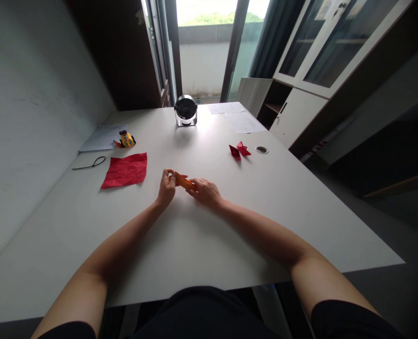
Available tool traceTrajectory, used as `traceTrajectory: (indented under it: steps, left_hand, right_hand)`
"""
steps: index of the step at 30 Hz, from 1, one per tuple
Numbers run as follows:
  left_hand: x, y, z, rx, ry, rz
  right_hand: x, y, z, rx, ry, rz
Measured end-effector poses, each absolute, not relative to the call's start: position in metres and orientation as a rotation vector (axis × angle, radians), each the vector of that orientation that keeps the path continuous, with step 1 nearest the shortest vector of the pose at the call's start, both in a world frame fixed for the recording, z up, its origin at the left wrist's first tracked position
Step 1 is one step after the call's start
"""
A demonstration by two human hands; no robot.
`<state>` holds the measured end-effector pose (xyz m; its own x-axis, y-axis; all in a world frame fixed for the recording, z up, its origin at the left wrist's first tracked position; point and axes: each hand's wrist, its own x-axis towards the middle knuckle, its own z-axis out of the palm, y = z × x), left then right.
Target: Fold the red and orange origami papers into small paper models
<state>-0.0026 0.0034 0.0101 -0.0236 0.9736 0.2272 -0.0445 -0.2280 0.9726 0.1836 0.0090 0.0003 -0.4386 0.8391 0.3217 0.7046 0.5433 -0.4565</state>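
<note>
Between my two hands, just above the white table, is a folded piece of orange paper. My left hand pinches its left end between thumb and fingers. At the other end, my right hand has its fingers closed on the paper; part of the fold is hidden behind them. To the left of my hands lies a creased red paper sheet, spread flat. Two small folded red paper pieces, one diamond-like and one boat-like, sit to the right.
A small round fan stands at the back of the table. On the left are a yellow toy vehicle, a black cable tie and white sheets. More printed papers lie back right, near a round cable hole.
</note>
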Motion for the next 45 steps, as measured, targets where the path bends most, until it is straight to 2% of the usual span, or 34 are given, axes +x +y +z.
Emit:
traceTrajectory:
  steps: [12, 21, 25, 38, 45]
  left_hand:
    - [-0.006, 0.008, 0.006, 1.310, 1.124, 1.416]
    - [-0.013, 0.006, 0.006, 2.265, 1.487, 1.089]
    - [-0.013, 0.009, 0.001, 2.445, 1.571, 0.954]
    - [-0.011, 0.005, 0.000, 2.614, 1.435, 0.746]
    - [-0.011, 0.008, 0.001, 2.598, 1.384, 0.791]
  right_hand:
    - [0.188, 0.016, -0.004, -1.371, -2.326, 0.275]
    - [0.199, 0.023, 0.006, -1.420, -2.469, 0.019]
    - [0.201, 0.025, 0.008, -1.379, -2.520, -0.067]
    - [0.195, 0.022, 0.003, -1.199, -2.588, -0.014]
    - [0.197, 0.027, 0.004, -1.135, -2.641, -0.023]
